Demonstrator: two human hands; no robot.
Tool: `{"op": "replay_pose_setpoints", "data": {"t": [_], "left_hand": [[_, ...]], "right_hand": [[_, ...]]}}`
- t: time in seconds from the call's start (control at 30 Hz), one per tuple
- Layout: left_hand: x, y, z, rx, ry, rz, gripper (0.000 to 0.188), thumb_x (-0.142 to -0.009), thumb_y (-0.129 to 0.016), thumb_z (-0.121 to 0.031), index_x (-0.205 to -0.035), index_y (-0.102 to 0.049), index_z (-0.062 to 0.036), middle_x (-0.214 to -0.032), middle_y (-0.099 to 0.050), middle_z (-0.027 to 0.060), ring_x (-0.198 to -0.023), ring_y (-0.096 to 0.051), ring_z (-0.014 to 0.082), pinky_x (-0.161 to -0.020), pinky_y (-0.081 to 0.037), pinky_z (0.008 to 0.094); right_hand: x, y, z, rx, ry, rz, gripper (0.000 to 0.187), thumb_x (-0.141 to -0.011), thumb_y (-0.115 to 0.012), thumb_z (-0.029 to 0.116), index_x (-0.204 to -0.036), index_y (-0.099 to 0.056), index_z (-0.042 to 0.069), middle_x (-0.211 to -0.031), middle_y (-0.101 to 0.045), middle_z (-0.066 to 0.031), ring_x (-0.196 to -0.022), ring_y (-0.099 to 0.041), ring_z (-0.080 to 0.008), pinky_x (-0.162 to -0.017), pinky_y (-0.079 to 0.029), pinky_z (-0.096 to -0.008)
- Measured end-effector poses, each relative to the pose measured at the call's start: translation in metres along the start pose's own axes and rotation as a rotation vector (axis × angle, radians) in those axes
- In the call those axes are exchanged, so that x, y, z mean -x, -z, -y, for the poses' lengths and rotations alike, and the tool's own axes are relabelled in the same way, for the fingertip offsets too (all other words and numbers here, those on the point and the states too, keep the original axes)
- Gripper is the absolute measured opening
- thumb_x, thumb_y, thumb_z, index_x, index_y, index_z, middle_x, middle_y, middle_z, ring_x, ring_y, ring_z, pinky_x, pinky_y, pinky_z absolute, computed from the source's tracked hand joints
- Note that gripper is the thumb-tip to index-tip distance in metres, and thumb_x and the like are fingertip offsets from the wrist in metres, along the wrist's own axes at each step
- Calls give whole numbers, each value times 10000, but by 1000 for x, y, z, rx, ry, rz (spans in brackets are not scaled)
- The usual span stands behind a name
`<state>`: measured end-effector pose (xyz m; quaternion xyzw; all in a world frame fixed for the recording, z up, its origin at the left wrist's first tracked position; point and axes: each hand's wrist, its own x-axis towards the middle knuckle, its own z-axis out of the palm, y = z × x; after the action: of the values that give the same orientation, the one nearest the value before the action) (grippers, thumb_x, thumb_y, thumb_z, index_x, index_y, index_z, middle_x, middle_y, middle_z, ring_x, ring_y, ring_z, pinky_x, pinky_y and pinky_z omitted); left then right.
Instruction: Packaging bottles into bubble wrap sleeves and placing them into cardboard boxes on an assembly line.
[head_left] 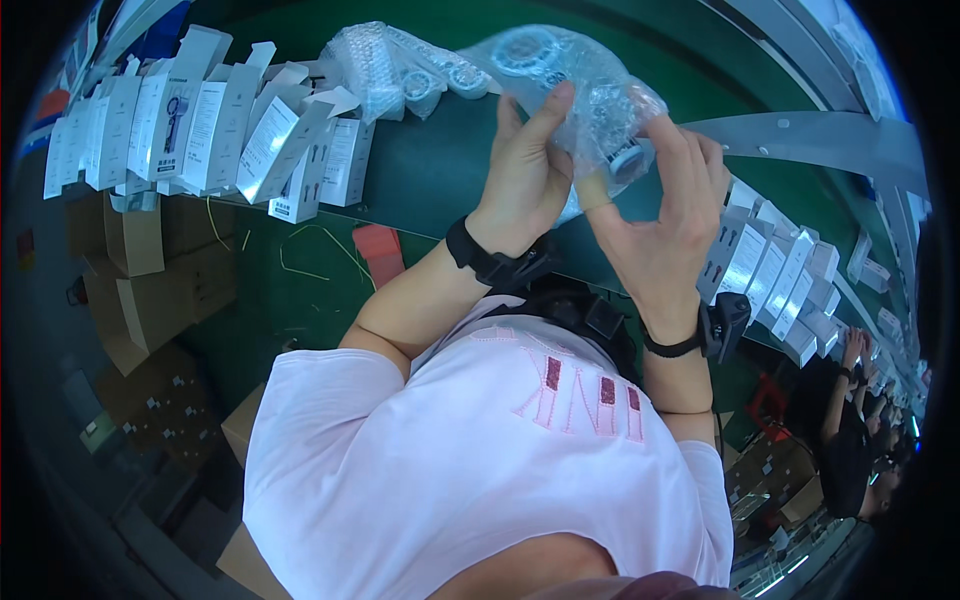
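Both my hands hold up a bubble-wrapped small fan point(575, 95) above the dark green bench. Through the clear wrap, a pale round ring shows at its far left end and another round part near my right fingers. My left hand point(525, 175) grips the near left side, thumb against the wrap and the other fingers partly hidden. With thumb and fingers bent around the right end of the wrap, my right hand point(672, 195) grips it there. More bubble-wrapped fans point(400, 75) lie at the back, left of my hands.
White printed cartons point(205, 125), several with raised flaps, stand along the bench point(420, 165) at left. More white boxes point(765, 265) line its right side. A grey metal rail point(820, 140) crosses at right. Brown cartons point(165, 270) sit lower left; another person's arm point(838, 395) shows far right.
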<state>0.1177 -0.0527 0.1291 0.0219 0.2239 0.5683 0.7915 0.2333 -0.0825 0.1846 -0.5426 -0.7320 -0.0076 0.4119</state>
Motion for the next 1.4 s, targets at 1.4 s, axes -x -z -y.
{"op": "replay_pose_setpoints", "data": {"t": [1.4], "left_hand": [[-389, 73, -43, -356, 201, -92, 294, -961, -442, -153, -1204, -507, -2, -1128, -606, 190, -1020, -608, 344, -855, -526, 492]], "right_hand": [[106, -18, -72, -164, -715, 146, 607, -784, -710, 83, -1336, -460, 48, -1213, -534, -174, -923, -576, -271, -802, -480, -363]]}}
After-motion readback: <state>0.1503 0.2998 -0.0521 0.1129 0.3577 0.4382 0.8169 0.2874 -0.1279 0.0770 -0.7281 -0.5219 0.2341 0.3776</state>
